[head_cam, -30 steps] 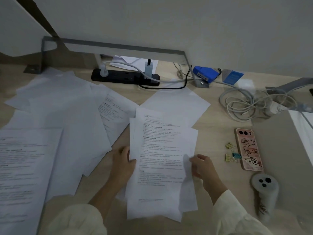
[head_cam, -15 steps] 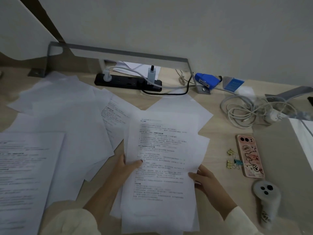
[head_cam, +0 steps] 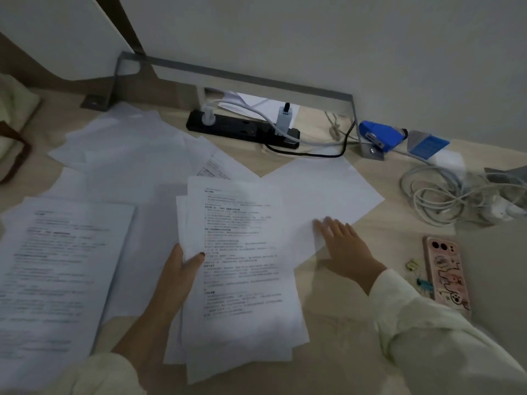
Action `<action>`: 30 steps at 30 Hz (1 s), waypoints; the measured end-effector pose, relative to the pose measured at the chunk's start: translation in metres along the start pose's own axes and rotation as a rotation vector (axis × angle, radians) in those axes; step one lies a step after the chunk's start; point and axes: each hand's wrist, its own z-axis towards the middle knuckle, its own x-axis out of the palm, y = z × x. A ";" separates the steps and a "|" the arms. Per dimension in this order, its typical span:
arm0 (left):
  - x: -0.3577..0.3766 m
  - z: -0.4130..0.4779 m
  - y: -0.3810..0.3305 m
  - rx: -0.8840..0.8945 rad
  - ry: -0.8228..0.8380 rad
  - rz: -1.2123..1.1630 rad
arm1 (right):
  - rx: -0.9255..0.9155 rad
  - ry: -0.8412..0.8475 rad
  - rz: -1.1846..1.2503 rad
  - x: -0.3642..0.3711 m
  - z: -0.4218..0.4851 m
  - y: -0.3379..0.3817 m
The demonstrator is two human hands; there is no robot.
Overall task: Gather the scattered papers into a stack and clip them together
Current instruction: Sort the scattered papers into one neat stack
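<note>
Two hands: left hand [head_cam: 182, 269] pinches stack [head_cam: 245, 280]; right hand [head_cam: 346, 246] flat on blank sheet [head_cam: 322, 189].

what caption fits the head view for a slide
Left hand grips a loose stack of printed white papers while the right hand lies flat on a blank white sheet.

The print on the sheets [head_cam: 242, 252] in my left hand [head_cam: 176, 277] is too blurred for me to read.
</note>
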 end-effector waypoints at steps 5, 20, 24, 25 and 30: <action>-0.018 0.001 0.008 -0.026 -0.100 -0.020 | -0.046 -0.219 -0.266 0.009 0.005 0.006; -0.035 -0.005 0.003 0.000 -0.145 -0.022 | 0.236 -0.427 1.313 -0.073 -0.029 0.013; -0.034 -0.005 0.004 -0.021 -0.081 -0.026 | -0.057 -0.150 1.773 -0.105 -0.057 0.017; -0.033 -0.005 0.004 -0.027 -0.072 -0.036 | -0.090 -0.086 1.850 -0.106 -0.059 0.016; -0.030 -0.010 -0.001 -0.033 -0.037 -0.058 | 0.001 0.030 1.994 -0.079 -0.049 0.020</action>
